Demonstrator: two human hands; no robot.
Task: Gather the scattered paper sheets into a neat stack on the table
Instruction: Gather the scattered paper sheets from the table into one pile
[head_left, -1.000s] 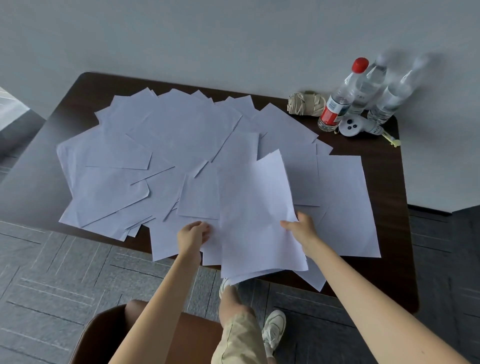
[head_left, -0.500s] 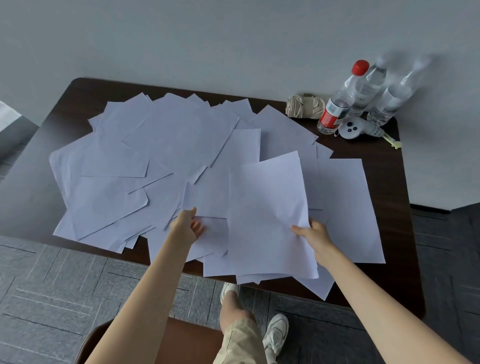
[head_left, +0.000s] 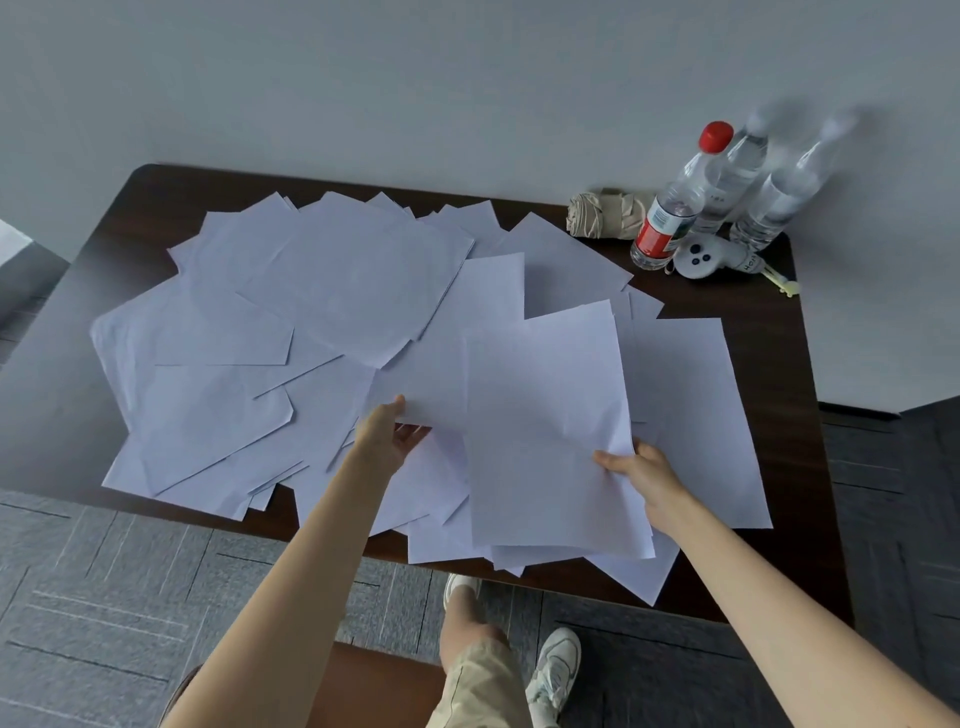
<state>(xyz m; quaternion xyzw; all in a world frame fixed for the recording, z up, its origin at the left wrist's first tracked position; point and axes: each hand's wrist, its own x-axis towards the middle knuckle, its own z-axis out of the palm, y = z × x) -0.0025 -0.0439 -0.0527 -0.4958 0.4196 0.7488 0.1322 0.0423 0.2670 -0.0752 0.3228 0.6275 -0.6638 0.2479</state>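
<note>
Several white paper sheets (head_left: 332, 291) lie scattered and overlapping across a dark wooden table (head_left: 769, 374). My right hand (head_left: 641, 467) pinches the right edge of a small bundle of sheets (head_left: 550, 441) at the table's near edge, thumb on top. My left hand (head_left: 387, 431) grips the near left corner of another sheet (head_left: 431, 384) just left of the bundle, with the fingers under the paper. That sheet's corner is lifted off the pile.
At the back right corner stand three clear water bottles (head_left: 675, 208), one with a red cap. A white controller (head_left: 711, 257) and a rolled beige cloth (head_left: 602, 210) lie beside them. A brown chair (head_left: 363, 686) and my legs are below the table's near edge.
My left hand moved forward and right and took hold of a sheet's corner. My right hand lowered the bundle and shifted it right, so it lies flatter over the table.
</note>
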